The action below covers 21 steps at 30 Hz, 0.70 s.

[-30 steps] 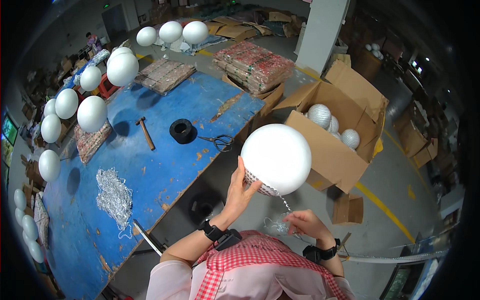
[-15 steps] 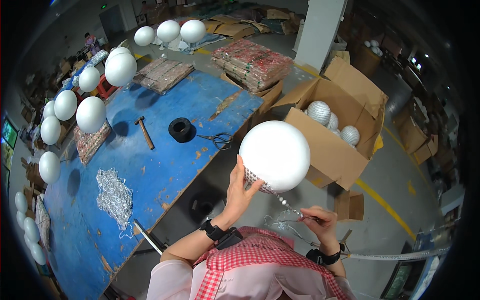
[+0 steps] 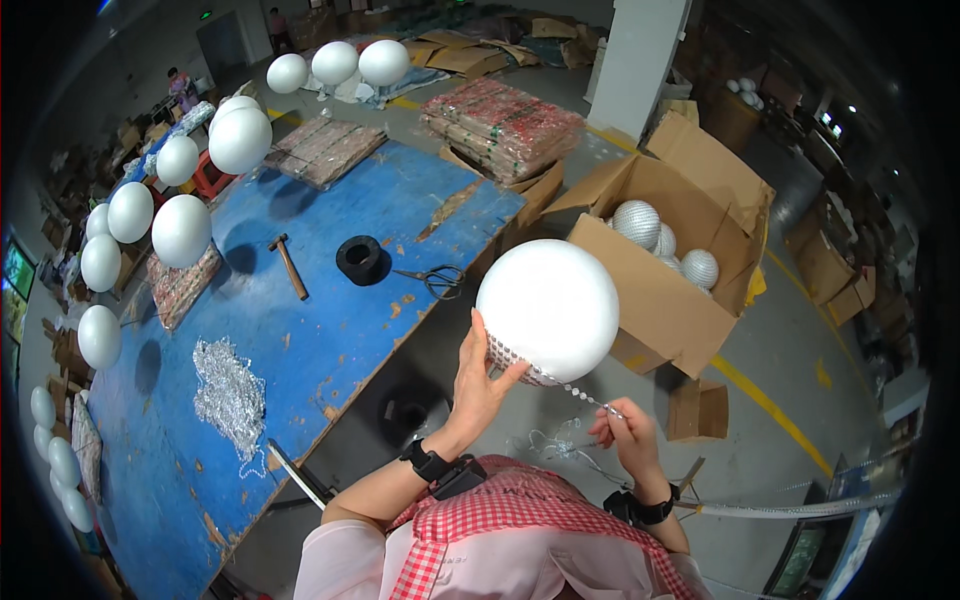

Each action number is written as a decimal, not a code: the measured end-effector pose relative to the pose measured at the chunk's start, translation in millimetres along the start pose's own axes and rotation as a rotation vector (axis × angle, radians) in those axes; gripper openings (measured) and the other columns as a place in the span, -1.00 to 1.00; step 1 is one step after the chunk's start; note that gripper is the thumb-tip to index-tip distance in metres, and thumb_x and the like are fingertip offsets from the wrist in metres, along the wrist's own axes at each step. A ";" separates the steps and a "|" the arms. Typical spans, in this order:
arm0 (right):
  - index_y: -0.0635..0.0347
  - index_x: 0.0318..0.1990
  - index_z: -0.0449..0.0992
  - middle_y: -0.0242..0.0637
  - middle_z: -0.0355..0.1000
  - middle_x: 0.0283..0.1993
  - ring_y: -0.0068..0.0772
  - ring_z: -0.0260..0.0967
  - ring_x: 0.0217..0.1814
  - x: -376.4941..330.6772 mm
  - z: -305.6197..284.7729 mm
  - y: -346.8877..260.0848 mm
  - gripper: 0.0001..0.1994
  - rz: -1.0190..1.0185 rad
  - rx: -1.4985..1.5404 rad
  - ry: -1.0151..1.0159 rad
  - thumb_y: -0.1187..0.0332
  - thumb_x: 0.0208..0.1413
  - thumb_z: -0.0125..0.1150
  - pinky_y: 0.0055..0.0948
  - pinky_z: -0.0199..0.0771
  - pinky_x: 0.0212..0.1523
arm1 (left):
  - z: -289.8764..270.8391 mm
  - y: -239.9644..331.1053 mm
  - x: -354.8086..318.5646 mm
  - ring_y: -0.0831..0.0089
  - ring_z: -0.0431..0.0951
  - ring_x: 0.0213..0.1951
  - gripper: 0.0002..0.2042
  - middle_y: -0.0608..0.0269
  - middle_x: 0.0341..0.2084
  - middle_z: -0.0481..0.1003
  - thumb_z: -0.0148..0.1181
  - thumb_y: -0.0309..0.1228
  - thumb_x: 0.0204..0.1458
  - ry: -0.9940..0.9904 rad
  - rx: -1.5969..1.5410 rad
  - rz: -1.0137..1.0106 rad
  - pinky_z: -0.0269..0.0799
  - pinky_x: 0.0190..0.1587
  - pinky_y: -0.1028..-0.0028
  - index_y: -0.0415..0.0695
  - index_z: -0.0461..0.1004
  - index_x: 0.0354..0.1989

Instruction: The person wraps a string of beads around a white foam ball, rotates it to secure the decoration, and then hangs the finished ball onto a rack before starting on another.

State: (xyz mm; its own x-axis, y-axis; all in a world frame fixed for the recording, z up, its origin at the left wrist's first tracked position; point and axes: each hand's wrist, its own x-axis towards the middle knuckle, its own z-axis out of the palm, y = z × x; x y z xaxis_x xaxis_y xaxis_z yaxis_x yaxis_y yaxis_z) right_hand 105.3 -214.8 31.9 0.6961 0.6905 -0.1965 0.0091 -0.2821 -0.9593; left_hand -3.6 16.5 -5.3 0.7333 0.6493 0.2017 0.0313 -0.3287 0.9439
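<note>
A large white ball [image 3: 548, 305] is in front of me beyond the table's edge, its lower left wrapped in rows of silvery beads [image 3: 508, 358]. My left hand [image 3: 478, 385] presses against that beaded side, its thumb and fingers spread along it. A strand of silver beads [image 3: 580, 393] runs from the ball's underside to my right hand [image 3: 630, 435], whose fingers are closed on it. More loose strand [image 3: 560, 442] hangs below, between my right hand and my apron.
On the blue table [image 3: 330, 340] lie a hammer [image 3: 290, 268], a black roll [image 3: 362, 260], scissors [image 3: 438, 281] and a silver bead heap [image 3: 230, 395]. An open cardboard box [image 3: 650, 290] with beaded balls stands right. Several white balls [image 3: 182, 231] hover along the table's left side.
My right hand has moved a little up and to the left, nearer the ball. The bead strand now runs more flatly toward it. My left hand stays against the ball.
</note>
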 end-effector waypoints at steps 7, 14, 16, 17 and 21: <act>0.30 -0.28 0.59 -0.31 0.50 -0.48 -0.61 0.39 -0.48 -18.0 -3.2 -12.9 -0.89 -0.362 0.027 0.027 0.61 0.07 0.16 -0.63 0.31 -0.49 | 0.5 -1.3 -0.2 0.06 0.17 0.27 -0.02 -0.16 0.31 -0.07 0.29 -0.22 0.04 -0.008 -0.070 -0.001 0.28 0.23 0.24 -0.04 -0.39 0.42; 0.30 -0.30 0.62 -0.33 0.50 -0.50 -0.61 0.38 -0.51 -14.7 -0.2 -16.9 -0.88 -0.467 -0.137 -0.048 0.61 -0.04 0.32 -0.64 0.32 -0.48 | 1.3 -1.1 0.0 0.07 0.18 0.27 -0.04 -0.15 0.30 -0.04 0.28 -0.24 0.04 0.003 -0.050 -0.018 0.30 0.21 0.25 -0.04 -0.38 0.43; 0.30 -0.31 0.61 -0.36 0.50 -0.50 -0.63 0.38 -0.51 -17.1 2.8 -17.7 -0.89 -0.359 -0.117 -0.026 0.61 -0.04 0.32 -0.64 0.33 -0.48 | 0.8 -0.3 -0.6 0.26 0.23 0.21 -0.08 0.00 0.24 0.04 0.23 -0.37 0.09 0.002 -0.038 -0.003 0.28 0.22 0.32 -0.03 -0.41 0.43; 0.30 -0.32 0.59 -0.38 0.50 -0.51 -0.65 0.38 -0.51 -17.8 3.8 -17.7 -0.90 -0.252 -0.098 -0.005 0.61 -0.04 0.32 -0.64 0.34 -0.47 | 0.6 -2.1 -0.3 0.26 0.23 0.21 -0.08 0.00 0.24 0.04 0.23 -0.37 0.09 0.003 -0.038 -0.005 0.28 0.22 0.32 -0.03 -0.41 0.43; 0.29 -0.35 0.55 -0.43 0.49 -0.52 -0.68 0.37 -0.52 -6.1 5.4 -3.5 -0.95 -0.014 0.026 -0.082 0.55 0.02 0.28 -0.63 0.36 -0.46 | 1.0 -6.0 1.3 0.13 0.20 0.25 -0.06 -0.15 0.30 0.00 0.26 -0.26 0.07 0.001 -0.128 -0.024 0.32 0.19 0.26 -0.07 -0.38 0.42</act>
State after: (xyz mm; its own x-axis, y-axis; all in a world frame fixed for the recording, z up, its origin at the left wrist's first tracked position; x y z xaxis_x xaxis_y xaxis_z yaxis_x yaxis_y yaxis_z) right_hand 97.2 -214.5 35.4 0.6350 0.7467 -0.1979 -0.0013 -0.2551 -0.9669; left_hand -2.2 18.6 -10.9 0.7328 0.6565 0.1791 -0.0381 -0.2231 0.9740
